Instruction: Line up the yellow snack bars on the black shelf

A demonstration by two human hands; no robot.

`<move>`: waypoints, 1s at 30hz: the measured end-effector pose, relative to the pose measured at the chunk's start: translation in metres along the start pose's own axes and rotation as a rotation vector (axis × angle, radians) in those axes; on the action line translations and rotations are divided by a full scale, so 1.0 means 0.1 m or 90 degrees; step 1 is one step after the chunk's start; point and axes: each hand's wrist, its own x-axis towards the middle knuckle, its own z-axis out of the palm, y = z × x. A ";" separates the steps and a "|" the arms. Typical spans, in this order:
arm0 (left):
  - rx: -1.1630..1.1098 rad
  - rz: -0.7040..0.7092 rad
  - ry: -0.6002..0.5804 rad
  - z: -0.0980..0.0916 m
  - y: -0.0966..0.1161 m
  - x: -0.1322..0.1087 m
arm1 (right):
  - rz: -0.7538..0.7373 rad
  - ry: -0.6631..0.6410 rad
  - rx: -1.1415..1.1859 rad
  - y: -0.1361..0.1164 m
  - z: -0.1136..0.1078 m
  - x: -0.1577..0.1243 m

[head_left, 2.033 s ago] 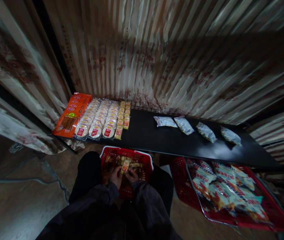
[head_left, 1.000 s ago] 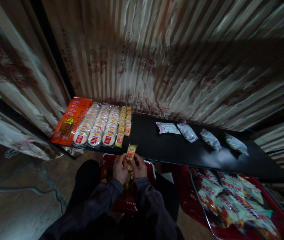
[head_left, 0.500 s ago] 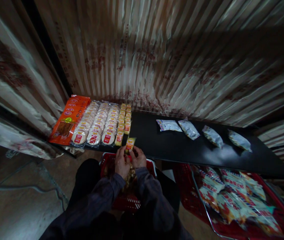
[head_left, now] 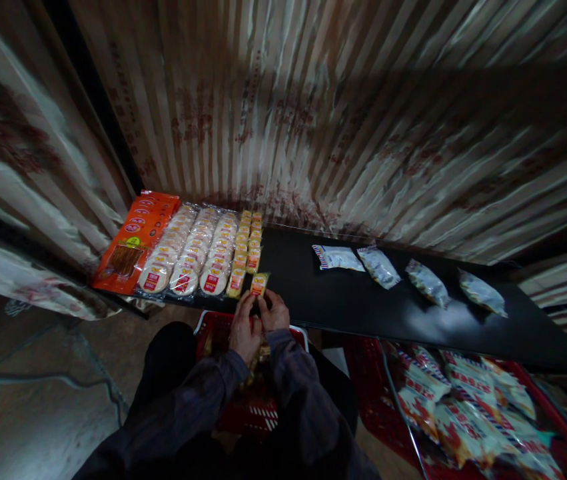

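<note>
Both my left hand (head_left: pixel 246 328) and my right hand (head_left: pixel 274 311) pinch the lower end of a small yellow snack packet (head_left: pixel 258 285) at the front edge of the black shelf (head_left: pixel 303 287). Its red and yellow label faces up. Just left of it stand two columns of matching small packets (head_left: pixel 238 270), the right column shorter at the front. Below my hands, between my knees, is a red basket (head_left: pixel 263 419) holding more small wrapped pieces, partly hidden by my wrists.
Three rows of round wrapped crackers (head_left: pixel 182 281) and an orange snack bag (head_left: pixel 126 250) fill the shelf's left end. Several silver-white bags (head_left: pixel 338 258) lie apart on the right. Another red basket (head_left: pixel 558 400) of larger bags stands below right. Striped curtain (head_left: pixel 283 120) hangs behind.
The view has shifted slightly. My hands stay at the shelf's front edge with the small packet, which sits a little closer to the column on its left.
</note>
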 end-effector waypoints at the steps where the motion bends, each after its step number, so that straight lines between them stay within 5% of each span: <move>1: 0.006 0.004 -0.005 0.00 -0.01 0.01 | 0.002 0.000 -0.005 -0.01 0.00 0.02; 14: 0.034 0.019 -0.053 0.05 -0.04 0.15 | 0.016 -0.008 -0.055 -0.05 0.10 0.27; 30: 0.156 0.175 -0.125 -0.02 -0.12 0.22 | 0.002 -0.018 0.104 -0.01 0.14 0.46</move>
